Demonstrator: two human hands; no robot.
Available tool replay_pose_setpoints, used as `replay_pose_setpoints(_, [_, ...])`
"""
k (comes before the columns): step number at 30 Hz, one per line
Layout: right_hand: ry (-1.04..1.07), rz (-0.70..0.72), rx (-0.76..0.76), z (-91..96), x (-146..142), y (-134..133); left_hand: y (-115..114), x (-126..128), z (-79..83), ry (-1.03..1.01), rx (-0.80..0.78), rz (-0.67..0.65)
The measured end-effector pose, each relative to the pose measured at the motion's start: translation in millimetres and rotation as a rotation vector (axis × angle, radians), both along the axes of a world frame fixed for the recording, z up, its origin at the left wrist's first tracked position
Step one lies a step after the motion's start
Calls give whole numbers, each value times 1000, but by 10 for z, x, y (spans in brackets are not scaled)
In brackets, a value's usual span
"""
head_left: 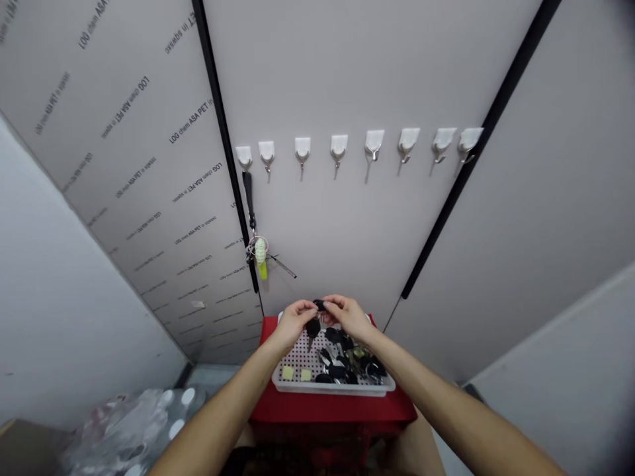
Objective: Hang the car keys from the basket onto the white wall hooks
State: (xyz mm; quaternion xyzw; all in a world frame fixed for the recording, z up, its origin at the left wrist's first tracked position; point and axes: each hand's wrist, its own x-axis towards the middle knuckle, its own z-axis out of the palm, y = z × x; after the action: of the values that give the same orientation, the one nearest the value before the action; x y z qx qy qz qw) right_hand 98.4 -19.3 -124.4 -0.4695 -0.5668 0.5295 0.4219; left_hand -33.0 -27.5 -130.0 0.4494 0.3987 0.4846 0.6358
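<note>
Fingertips point(308, 306) of both hands pinch in on a small black key head point(319, 305), the left hand point(294, 322) and right hand point(348, 316) almost meeting and holding it up, clear of the pile below. Underneath, more black-headed keys point(342, 362) crowd one side of a white perforated plastic tray point(333, 391), near two pale yellow squares point(288, 373). The tray sits on a red tabletop point(332, 411). Open wall rises beyond to a row of white adhesive hooks point(374, 141), and a black lanyard point(249, 198) hangs from the leftmost.
</note>
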Motion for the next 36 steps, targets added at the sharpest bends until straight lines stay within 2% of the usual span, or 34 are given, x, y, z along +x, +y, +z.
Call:
replay_pose_setpoints(4, [155, -51, -112, 79, -55, -15, -28, -54, 63, -23, -47, -57])
replay_pose_setpoints(7, [222, -56, -140, 151, -108, -46, -60, -38, 78, 35, 0, -69])
replay_pose_setpoints(9, [230, -65, -119, 183, -128, -57, -61, -27, 73, 64, 44, -26])
replay_pose_setpoints(12, [196, -92, -62, 201, -96, -59, -18, -63, 81, 74, 28, 31])
replay_pose_setpoints(16, [45, -35, 64, 223, -3, -55, 63, -155, 209, 190, 58, 97])
replay_pose_setpoints(21, [-17, 74, 228, 353, -97, 1, 118, -179, 552, 526, 266, 70])
replay_pose_setpoints(23, [-3, 139, 250, 447, -192, 48, 143, -190, 716, 608, 322, 85])
replay_pose_setpoints(25, [-20, 123, 281, 575, -284, 106, 183, -224, 890, 635, 353, 112])
replay_pose_setpoints(30, [-60, 37, 389, 1085, -489, 273, 329, -387, 1376, 561, 412, 222])
replay_pose_setpoints(36, [38, -83, 505, 1849, -819, 511, 525, -581, 1978, 242, 491, 389])
